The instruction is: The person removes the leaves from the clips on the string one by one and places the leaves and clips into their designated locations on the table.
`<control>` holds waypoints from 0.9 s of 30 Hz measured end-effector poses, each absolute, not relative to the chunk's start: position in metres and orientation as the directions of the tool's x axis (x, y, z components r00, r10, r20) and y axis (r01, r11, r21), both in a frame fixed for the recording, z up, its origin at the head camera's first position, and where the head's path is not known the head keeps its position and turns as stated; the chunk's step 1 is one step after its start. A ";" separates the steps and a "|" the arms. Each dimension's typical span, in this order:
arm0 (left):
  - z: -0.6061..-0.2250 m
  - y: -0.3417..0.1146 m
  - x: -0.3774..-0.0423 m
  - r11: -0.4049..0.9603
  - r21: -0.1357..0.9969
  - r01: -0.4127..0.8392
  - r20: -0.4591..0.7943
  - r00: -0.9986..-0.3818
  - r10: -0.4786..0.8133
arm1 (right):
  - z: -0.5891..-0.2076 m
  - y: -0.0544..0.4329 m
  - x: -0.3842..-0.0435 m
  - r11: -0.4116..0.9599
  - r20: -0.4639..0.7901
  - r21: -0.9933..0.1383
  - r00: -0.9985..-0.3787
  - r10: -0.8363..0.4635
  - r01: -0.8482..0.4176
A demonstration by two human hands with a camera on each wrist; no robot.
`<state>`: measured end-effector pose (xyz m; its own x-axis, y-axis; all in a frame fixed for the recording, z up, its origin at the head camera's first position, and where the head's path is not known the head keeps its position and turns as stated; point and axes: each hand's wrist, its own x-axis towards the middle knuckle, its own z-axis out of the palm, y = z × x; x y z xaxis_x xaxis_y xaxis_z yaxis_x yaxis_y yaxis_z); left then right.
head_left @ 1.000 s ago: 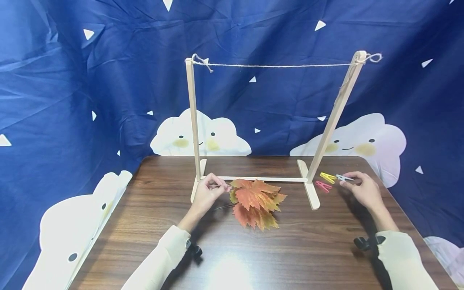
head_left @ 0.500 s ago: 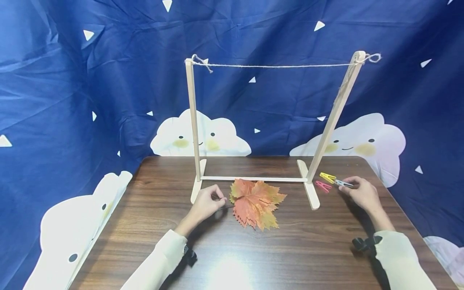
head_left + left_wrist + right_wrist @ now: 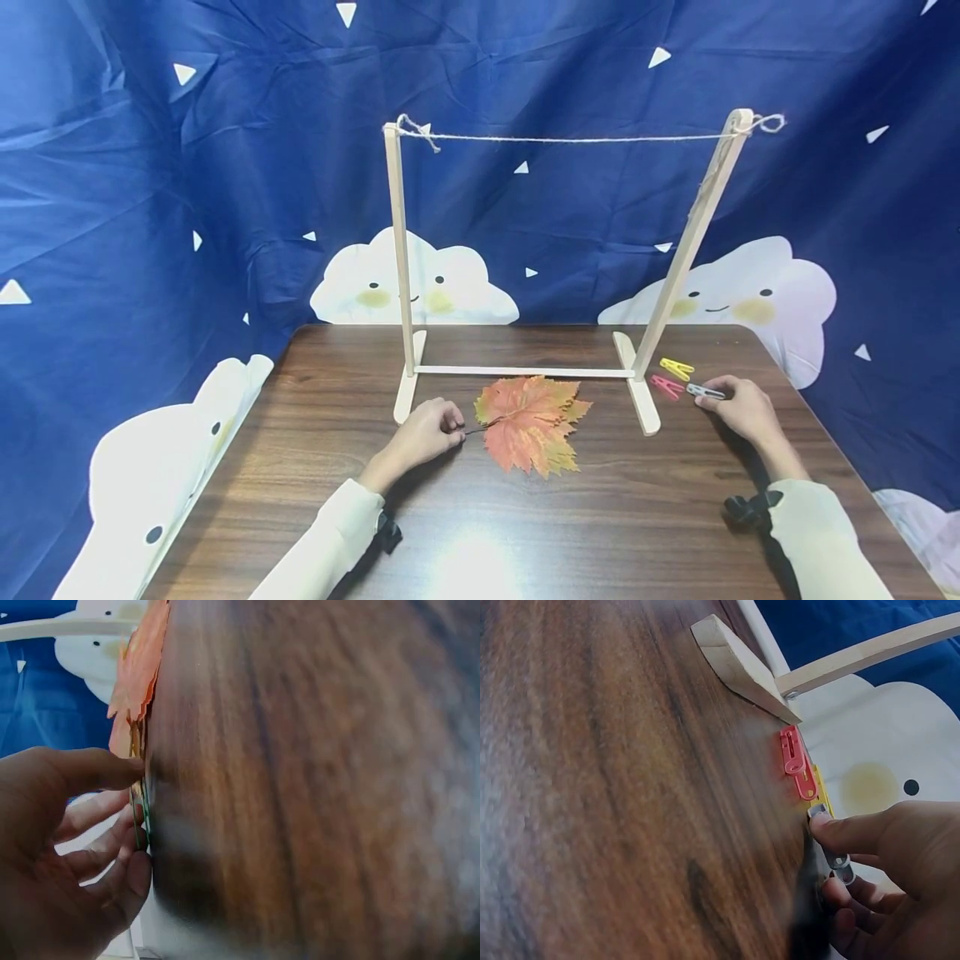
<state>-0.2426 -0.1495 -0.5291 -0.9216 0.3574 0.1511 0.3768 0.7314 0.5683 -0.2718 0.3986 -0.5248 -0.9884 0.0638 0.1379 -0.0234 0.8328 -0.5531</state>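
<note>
A stack of orange and yellow-green maple leaves (image 3: 532, 425) lies on the table, its thin stems (image 3: 137, 795) pointing left. My left hand (image 3: 426, 433) pinches those stems between thumb and fingers, just above the tabletop. On the right, my right hand (image 3: 745, 408) pinches a grey clothespin (image 3: 703, 391) by one end, low over the table. Close to its other end lie a pink clothespin (image 3: 666, 387) and a yellow clothespin (image 3: 677, 369). The right wrist view has the yellow one partly hidden behind the pink and grey ones.
Behind the leaves stands a wooden frame with a left post (image 3: 400, 250), a right post (image 3: 693, 233) and a low crossbar (image 3: 525, 372). A string (image 3: 562, 140) is tied across its top. The frame's right foot (image 3: 637, 392) is near the clothespins. A blue cloth hangs behind.
My left hand has come down and toward me with the stems, and the leaves now lie more closely stacked. My right hand has drawn the grey clothespin toward me, away from the yellow one.
</note>
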 end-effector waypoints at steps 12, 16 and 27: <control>-0.529 -0.148 -0.244 0.751 0.524 0.402 0.154 -0.912 0.381 | -0.526 0.400 -0.270 0.837 0.085 -0.547 -0.994 0.067 0.010; -0.527 -0.147 -0.244 0.751 0.527 0.398 0.144 -0.912 0.383 | -0.525 0.400 -0.269 0.835 0.090 -0.550 -0.993 0.075 0.013; -0.517 -0.159 -0.250 0.696 0.630 0.345 0.093 -0.923 0.373 | -0.518 0.404 -0.270 0.841 0.123 -0.540 -0.992 0.039 -0.034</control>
